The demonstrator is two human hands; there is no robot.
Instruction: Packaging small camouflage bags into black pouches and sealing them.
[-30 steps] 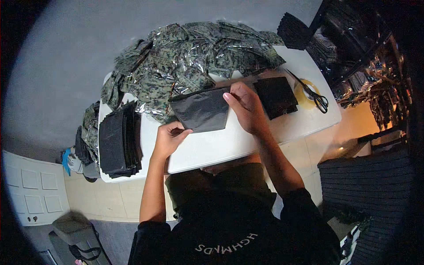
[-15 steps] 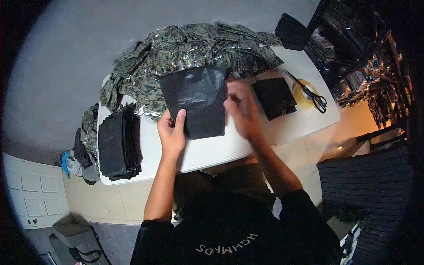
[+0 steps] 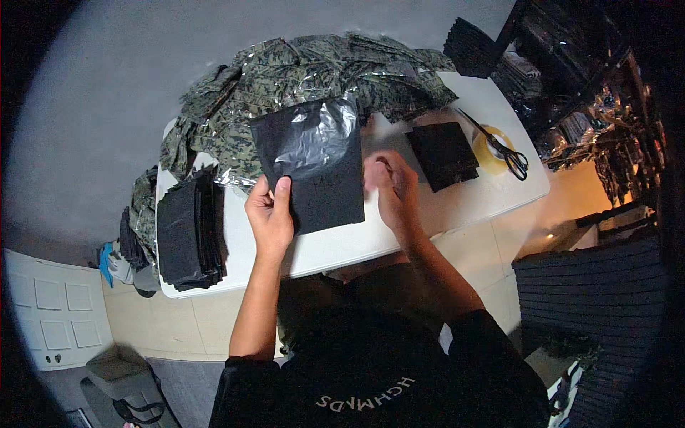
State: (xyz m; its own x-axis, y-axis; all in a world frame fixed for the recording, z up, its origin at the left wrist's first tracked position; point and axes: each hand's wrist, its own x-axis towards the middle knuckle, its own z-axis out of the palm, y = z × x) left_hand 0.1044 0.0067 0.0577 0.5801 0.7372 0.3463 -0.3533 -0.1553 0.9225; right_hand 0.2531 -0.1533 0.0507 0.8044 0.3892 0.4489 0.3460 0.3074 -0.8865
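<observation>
Gripped at its lower left edge by my left hand, a flat black rectangular packet is held over the table, thumb on top. Its upper half shines like plastic film; the lower half is dull. My right hand is just beyond the packet's right edge, its fingers curled and smeared by motion, so what they hold, if anything, is unclear. A big heap of camouflage-patterned pieces in clear plastic lies behind the packet. To the right of my right hand lies a small stack of black squares.
On the white table, a stack of black packets stands at the left. Black-handled scissors lie across a roll of yellowish tape at the right. A black pleated stack is at the far right corner, beside dark shelves.
The packet has tilted, and its upper half now catches more light. My right hand has moved down and slightly nearer along the packet's right side. My left hand keeps its grip.
</observation>
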